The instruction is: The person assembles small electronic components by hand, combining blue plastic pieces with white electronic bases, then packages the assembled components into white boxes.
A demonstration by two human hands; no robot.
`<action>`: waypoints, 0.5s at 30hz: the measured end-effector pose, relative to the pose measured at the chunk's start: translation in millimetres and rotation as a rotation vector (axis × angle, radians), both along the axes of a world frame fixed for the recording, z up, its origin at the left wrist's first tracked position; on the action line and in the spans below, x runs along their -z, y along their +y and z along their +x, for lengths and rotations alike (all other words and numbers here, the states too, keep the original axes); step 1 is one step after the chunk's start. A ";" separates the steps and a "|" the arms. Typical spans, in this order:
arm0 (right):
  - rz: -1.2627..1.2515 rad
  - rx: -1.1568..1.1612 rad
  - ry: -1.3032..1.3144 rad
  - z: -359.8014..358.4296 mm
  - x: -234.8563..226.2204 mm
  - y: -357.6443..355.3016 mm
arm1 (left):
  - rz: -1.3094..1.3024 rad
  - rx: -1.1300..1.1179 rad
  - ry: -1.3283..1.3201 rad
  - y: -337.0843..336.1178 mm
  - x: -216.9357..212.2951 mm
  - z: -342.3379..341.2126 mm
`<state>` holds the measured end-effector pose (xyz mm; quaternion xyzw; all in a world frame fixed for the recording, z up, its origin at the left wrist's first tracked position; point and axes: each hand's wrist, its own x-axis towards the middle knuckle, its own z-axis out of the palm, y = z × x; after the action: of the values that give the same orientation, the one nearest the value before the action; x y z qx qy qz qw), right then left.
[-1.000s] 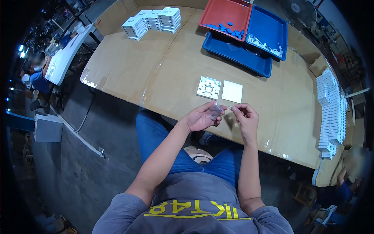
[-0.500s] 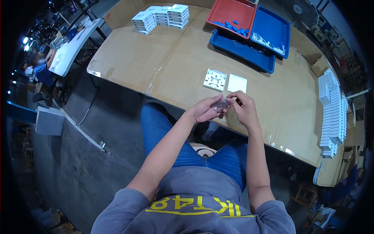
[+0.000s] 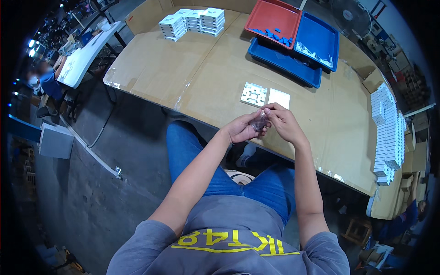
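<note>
Cardboard-covered table point(image 3: 206, 78); small clear bag point(image 3: 260, 122) pinched between both hands point(image 3: 265, 125)

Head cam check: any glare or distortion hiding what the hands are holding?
Head view: fisheye bends the table edges and darkens the corners; tape glare sits along its near edge; left hand and right hand are sharp, the small clear bag too tiny to detail.

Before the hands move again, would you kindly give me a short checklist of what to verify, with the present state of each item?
1. Small clear bag held by both hands: ok.
2. Left hand supports it from below: ok.
3. Right hand pinches its top: ok.
4. Bag open or sealed: cannot tell.
5. Two white square plates lie flat on the table just beyond the hands: ok.
6. Red tray holds blue parts: ok.
</note>
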<state>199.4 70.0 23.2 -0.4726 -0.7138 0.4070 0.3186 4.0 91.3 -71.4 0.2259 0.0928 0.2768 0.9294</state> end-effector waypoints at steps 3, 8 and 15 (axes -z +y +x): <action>-0.072 -0.045 -0.048 -2.6 5.0 3.8 | 0.027 -0.048 0.009 -3.0 0.4 1.7; -0.246 -0.139 -0.079 -14.6 -0.6 5.9 | 0.073 -0.070 0.023 0.3 20.0 -2.2; -0.169 -0.041 -0.019 -6.8 -8.0 12.8 | 0.014 0.004 -0.090 1.0 5.2 -2.7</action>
<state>192.6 82.8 31.2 -0.4871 -0.6892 0.4678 0.2626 1.4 92.3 -76.6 0.2201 0.0486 0.2852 0.9316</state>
